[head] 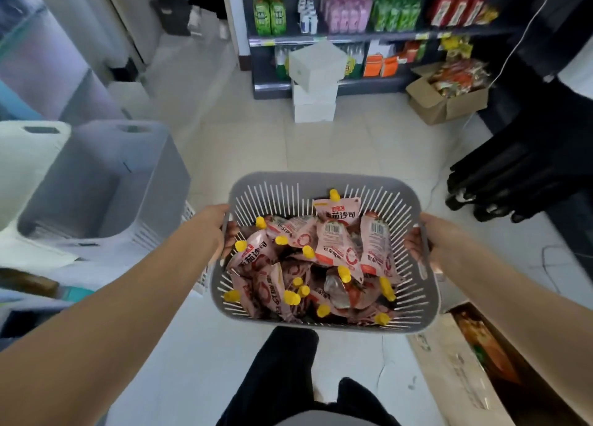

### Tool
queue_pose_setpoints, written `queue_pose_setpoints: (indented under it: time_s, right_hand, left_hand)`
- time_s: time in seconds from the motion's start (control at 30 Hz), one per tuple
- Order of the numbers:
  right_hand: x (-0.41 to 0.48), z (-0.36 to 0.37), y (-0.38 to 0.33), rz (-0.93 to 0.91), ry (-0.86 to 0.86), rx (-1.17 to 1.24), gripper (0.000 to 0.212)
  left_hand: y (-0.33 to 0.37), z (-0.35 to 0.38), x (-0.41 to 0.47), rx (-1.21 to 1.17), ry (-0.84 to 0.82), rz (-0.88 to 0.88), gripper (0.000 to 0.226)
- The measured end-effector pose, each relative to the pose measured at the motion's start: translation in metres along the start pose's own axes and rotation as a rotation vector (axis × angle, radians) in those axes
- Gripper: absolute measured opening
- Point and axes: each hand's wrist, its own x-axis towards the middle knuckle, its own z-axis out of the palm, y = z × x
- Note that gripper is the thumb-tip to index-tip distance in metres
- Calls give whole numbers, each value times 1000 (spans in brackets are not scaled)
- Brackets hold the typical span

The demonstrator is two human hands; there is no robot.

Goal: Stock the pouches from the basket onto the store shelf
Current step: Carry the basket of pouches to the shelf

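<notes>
Head view: the left hand (214, 230) grips the left rim of the grey basket (321, 183), fingers curled inside; the right hand (431, 241) grips the right rim likewise. Pink pouches (333, 246) with yellow caps fill it, carried above the floor. The shelf (378, 35) stands well ahead.

This is a small shop. A dark store shelf (369, 37) holds rows of bottled drinks (269, 11) and packaged goods with price tags along its edge, and an open cardboard box (449, 103) of packets sits on the tiled floor (353, 143).
</notes>
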Motion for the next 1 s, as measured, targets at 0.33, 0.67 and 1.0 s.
queue_pose_setpoints:
  time_s: [0.33, 0.67, 1.0]
  right_hand:
    - [123, 53, -133, 62, 42, 39, 46]
    - [265, 102, -312, 39, 11, -5, 38]
    - [384, 172, -480, -17, 70, -108, 39]
  left_hand:
    - [189, 79, 83, 60, -1, 8, 48]
    - [371, 173, 145, 10, -1, -48, 46]
    - [535, 240, 224, -57, 8, -72, 46]
